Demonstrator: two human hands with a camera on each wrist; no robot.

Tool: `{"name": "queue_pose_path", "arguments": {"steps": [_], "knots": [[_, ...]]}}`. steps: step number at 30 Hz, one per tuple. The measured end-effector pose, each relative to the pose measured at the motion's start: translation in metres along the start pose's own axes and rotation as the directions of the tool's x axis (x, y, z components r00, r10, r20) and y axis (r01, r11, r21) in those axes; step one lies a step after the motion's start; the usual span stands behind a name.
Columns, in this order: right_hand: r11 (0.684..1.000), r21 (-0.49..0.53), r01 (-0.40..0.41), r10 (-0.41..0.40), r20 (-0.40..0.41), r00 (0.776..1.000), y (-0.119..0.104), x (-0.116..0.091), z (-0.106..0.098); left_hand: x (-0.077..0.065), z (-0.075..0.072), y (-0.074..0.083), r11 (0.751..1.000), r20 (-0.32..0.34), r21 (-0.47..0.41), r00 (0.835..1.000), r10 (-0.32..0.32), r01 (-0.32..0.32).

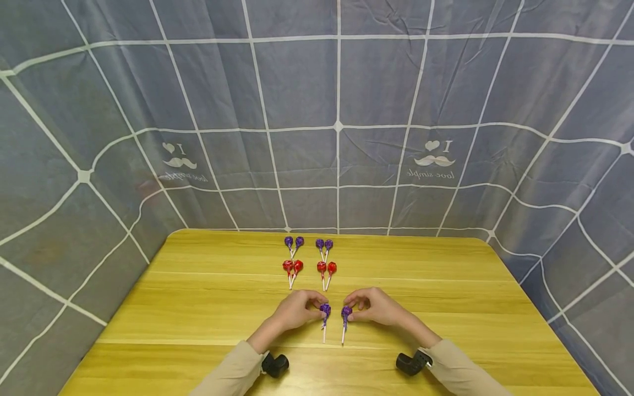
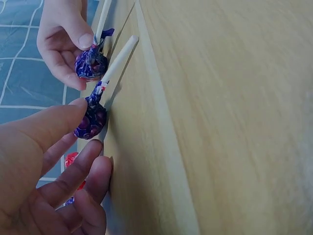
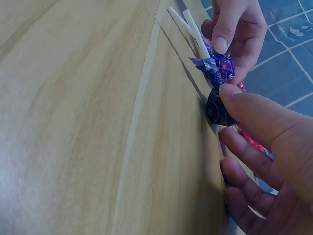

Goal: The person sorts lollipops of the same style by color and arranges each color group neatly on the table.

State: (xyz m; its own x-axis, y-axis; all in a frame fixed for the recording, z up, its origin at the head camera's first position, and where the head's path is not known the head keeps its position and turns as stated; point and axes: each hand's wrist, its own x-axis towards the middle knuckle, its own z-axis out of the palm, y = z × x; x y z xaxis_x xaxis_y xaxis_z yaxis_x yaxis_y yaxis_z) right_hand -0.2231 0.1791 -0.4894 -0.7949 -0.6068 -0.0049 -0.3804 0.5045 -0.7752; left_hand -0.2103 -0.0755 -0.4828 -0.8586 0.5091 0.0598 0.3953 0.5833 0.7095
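Note:
Near the middle of the table, my left hand [image 1: 297, 309] pinches a purple-wrapped lollipop [image 1: 324, 309] by its head, between thumb and fingertips. A second purple lollipop [image 1: 346, 312] is pinched the same way by my right hand [image 1: 378, 307], a short gap to the right. Both white sticks point toward me. In the left wrist view, the thumb presses the wrapper of the left lollipop [image 2: 92, 120], and the other fingers curve below it. The right wrist view has the right thumb on its lollipop [image 3: 219, 108], whose far side is hidden.
Beyond my hands lie two pairs of red lollipops [image 1: 322, 267], with two pairs of purple lollipops [image 1: 320, 243] farther back. Sticks within pairs meet or nearly meet. The yellow wood-grain table [image 1: 198, 308] ends at a grey gridded cloth [image 1: 307, 159] behind and at the sides.

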Motion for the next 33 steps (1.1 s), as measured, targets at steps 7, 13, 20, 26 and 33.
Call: {"name": "queue_pose_path", "arguments": {"steps": [7, 13, 20, 26, 33], "knots": [[1.0, -0.014, 0.027, -0.027, 0.01, 1.0, 0.0019, 0.0006, -0.0004, 0.0011, 0.0011, 0.0025, 1.0, 0.001, 0.024, 1.0, -0.018, 0.018], [0.999, -0.033, 0.021, -0.021, 0.01, 1.0, 0.0039, 0.0005, 0.0021, 0.0031, 0.0018, 0.0044, 0.998, 0.018, 0.054, 1.0, -0.025, 0.024], [0.999, -0.04, 0.015, -0.015, 0.005, 1.0, 0.0061, -0.0003, 0.0037, 0.0039, 0.0015, 0.006, 0.997, 0.02, 0.065, 0.999, -0.047, 0.045], [0.999, -0.039, 0.008, -0.008, 0.005, 1.0, 0.0033, -0.0021, 0.0029, 0.0037, 0.0018, 0.0058, 0.996, 0.015, 0.074, 0.999, -0.05, 0.049], [0.999, -0.045, 0.018, -0.018, 0.001, 1.0, 0.0023, -0.0033, 0.0029, 0.0035, 0.0028, 0.0031, 0.997, 0.012, 0.049, 0.998, -0.057, 0.056]]}}
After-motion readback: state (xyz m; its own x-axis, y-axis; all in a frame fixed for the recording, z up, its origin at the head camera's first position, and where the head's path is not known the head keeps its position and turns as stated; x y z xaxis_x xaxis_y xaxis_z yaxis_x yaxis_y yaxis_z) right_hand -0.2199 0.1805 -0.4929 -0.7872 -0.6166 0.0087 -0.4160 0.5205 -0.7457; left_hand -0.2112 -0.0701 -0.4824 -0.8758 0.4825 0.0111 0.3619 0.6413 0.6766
